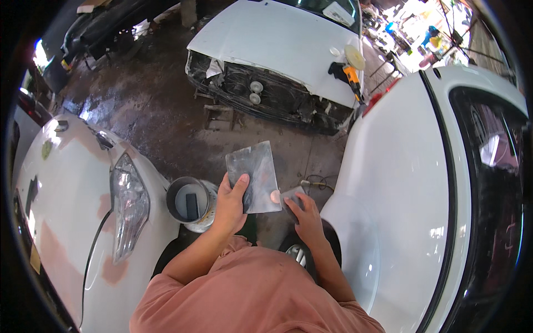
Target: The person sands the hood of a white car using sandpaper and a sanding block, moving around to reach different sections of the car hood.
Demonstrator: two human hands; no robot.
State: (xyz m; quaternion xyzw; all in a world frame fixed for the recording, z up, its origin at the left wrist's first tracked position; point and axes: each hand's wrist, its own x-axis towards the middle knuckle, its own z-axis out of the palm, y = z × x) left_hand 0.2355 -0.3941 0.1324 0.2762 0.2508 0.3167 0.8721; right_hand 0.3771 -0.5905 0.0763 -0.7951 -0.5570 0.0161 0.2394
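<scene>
Grey sheet (258,172) is held over the floor (166,119) in front of the chest, clamped by the fingers of the left hand (229,204): the thumb is laid on its upper face, while most of the other fingers are hidden beneath. A fingertip is seen at its right edge, though it cannot be told with certainty to which hand it belongs. Just beside that edge, a small grey pad (290,197) is gripped by the right hand (305,215), with fingers bent over it and the thumb not clearly seen.

A slip could be caused by the one-sided hold, since the far end of the sheet is left unsupported beyond the left fingers; if the near right corner were pushed hard, the sheet could be tipped or twisted. The right fingertips could be scraped if the pad were run off the edge. If the sheet were dropped, it could be fouled on the floor below, or the pot (170,204) left of the left fingers, with a black block (192,206) in it, could be struck.

The sheet's smeared face is turned upward, and its long axis is run away from the body, with the far end leaned slightly left. The pad is tilted beside it; its long axis cannot be judged, as part is covered by the right fingers.
</scene>
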